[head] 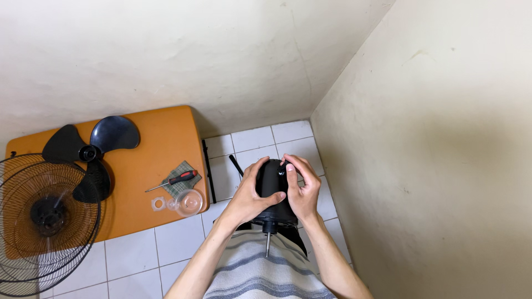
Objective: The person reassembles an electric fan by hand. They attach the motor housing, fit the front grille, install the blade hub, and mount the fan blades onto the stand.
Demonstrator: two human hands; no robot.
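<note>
Black fan motor housing [274,191]: rounded, dark plastic shell, held upright-ish above the lap, over the striped grey-and-white garment [260,274]. A thin metal shaft [268,243] projects from its near end toward the person. The surface is matte, with a small knob or cap on the far upper side.

Left hand [249,196]: wrapped around the left flank of the housing, thumb across the front, firm hold. Right hand [303,191]: cupped against the right side, index fingertip pressing on the small knob at the top. Both hands are closed on the housing.

Obscured: the palms cover most of the housing's sides; seams and screws cannot be made out. The knob is small and dark, possibly a pull-switch, not certain. A dark rod [236,165] pokes out behind the housing, its lower part hidden.

Surroundings: orange table [160,138] at left, well apart from the hands. On it lie the black three-blade fan propeller [91,155], a red-handled screwdriver [174,180] on a small green cloth [183,169], a clear plastic cap [189,201] and a clear ring [158,204]. The wire fan grille [41,221] overlaps the table's left edge and is cut off by the frame. White tiled floor [166,243] lies below.
</note>
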